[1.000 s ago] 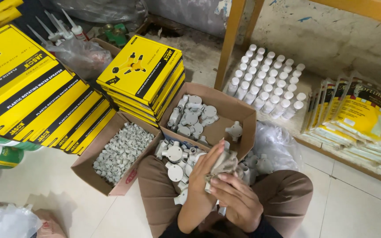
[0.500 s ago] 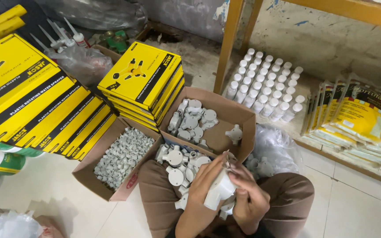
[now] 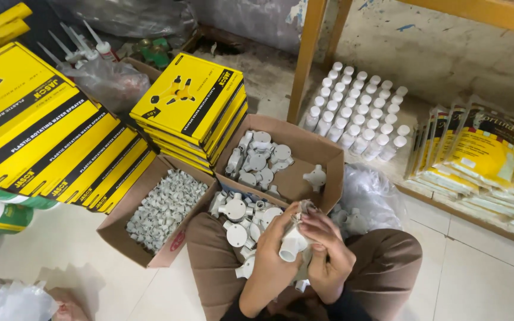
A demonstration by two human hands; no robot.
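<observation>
Low in the middle of the frame, both hands meet over the person's lap around a white plastic fitting [image 3: 293, 245], a small rounded piece with a short open tube end facing the camera. The left hand [image 3: 275, 249] wraps its fingers around the fitting's left side, gripping it, while the right hand [image 3: 327, 257] curls in from the right, its fingertips pressing on a crumpled grey cloth [image 3: 306, 209] that sits on top of the fitting. Just left of the hands, a heap of similar white round fittings [image 3: 239, 217] lies on the person's brown trousers [image 3: 382, 267]. Above it, toward the centre, an open cardboard box [image 3: 301, 156] holds more of them. To the lower left, another cardboard box [image 3: 162, 208] is filled with small white clips. Stacks of flat yellow boxes [image 3: 191, 104] fill the upper left, and rows of white-capped bottles [image 3: 358, 116] stand at the upper right.
</observation>
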